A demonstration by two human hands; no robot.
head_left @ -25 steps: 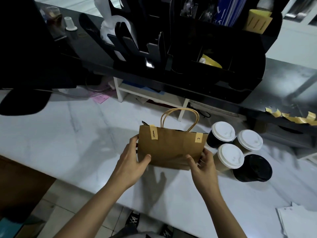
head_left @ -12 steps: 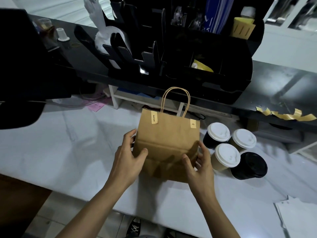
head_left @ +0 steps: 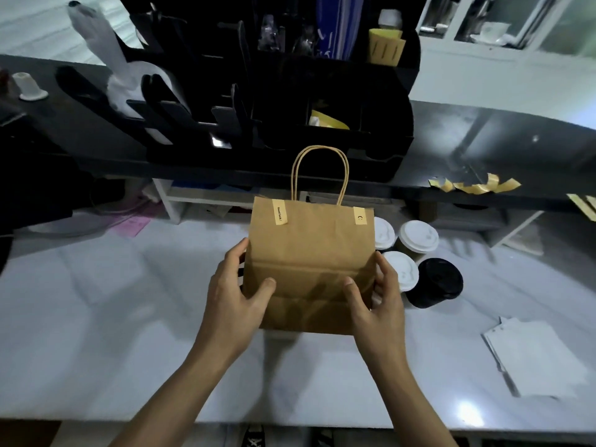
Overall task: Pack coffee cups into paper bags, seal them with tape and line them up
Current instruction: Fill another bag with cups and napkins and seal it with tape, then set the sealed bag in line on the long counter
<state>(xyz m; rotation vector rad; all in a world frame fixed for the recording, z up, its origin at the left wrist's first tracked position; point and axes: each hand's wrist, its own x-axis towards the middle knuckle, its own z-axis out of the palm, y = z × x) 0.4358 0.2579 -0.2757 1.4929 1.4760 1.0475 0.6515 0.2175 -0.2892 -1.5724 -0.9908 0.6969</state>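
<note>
A brown paper bag [head_left: 309,253] stands upright at the centre of the white marble bench [head_left: 113,317], its twisted handles [head_left: 319,174] pointing to 12 o'clock. Two strips of tape [head_left: 280,216] fold over its closed top edge, one near each corner. The left hand [head_left: 232,295] grips the bag's lower left side, thumb on the front face; the right hand [head_left: 377,301] grips the lower right side in the same way. At 3 o'clock of the bag, just beside it, stand three white-lidded cups [head_left: 418,237] and one black-lidded cup [head_left: 437,282]. Loose tape strips [head_left: 474,185] lie on the dark shelf at 2 o'clock. White papers [head_left: 535,359] lie at 4 o'clock.
</note>
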